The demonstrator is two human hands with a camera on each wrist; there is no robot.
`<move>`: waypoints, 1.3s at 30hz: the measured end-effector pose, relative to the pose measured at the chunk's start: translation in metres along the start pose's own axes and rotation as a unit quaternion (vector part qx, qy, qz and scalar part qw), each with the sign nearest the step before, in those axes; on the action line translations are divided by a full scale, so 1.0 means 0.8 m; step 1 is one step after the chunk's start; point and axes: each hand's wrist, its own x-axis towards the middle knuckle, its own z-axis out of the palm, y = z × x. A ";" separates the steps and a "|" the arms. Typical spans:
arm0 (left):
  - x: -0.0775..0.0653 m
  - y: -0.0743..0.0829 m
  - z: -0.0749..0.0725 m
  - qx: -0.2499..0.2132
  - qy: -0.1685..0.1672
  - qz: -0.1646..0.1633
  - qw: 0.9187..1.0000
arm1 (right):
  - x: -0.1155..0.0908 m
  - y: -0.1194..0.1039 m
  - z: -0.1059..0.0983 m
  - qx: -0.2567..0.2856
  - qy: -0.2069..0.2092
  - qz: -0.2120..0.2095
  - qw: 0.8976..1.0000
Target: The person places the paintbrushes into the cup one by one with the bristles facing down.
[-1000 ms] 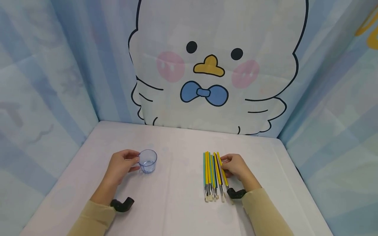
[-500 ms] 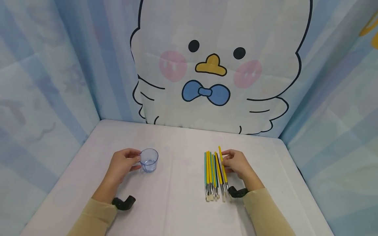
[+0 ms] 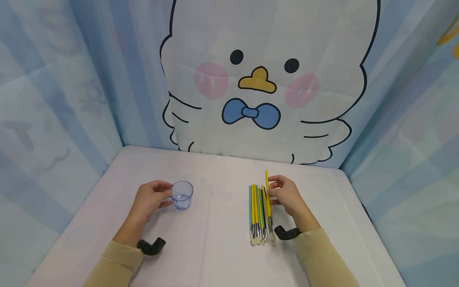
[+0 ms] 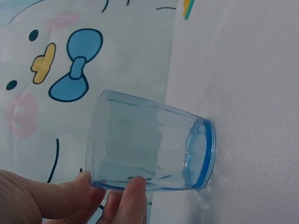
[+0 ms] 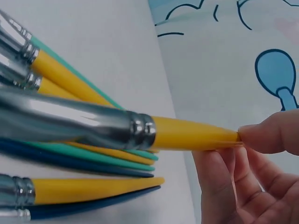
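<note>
The right hand [image 3: 285,195] pinches a yellow-handled brush [image 5: 191,134], its handle toward the far edge of the surface [image 3: 222,247]; whether its other end touches down is hard to tell. Other brushes [image 3: 256,207] lie just beside, on the left-edge side. The left hand [image 3: 148,199] grips a blue cup [image 3: 182,197].

right hand [image 3: 287,196] pinches, thumb against fingers; left hand [image 3: 148,199] seemingly grips lightly.

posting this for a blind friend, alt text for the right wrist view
A right hand pinches a yellow-handled paintbrush close to the camera. Behind it, brushes with yellow, green and dark blue handles lie on a white table.
</note>
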 end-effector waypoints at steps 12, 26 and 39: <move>0.001 -0.001 0.001 0.003 0.003 -0.002 1.000 | -0.009 -0.028 0.015 0.015 -0.012 -0.067 0.998; 0.000 0.001 0.002 0.001 0.003 -0.009 1.000 | -0.018 -0.071 0.040 0.063 -0.054 -0.140 0.987; 0.002 0.002 0.001 0.000 0.004 -0.009 1.000 | -0.026 -0.093 0.079 0.098 -0.074 -0.188 0.974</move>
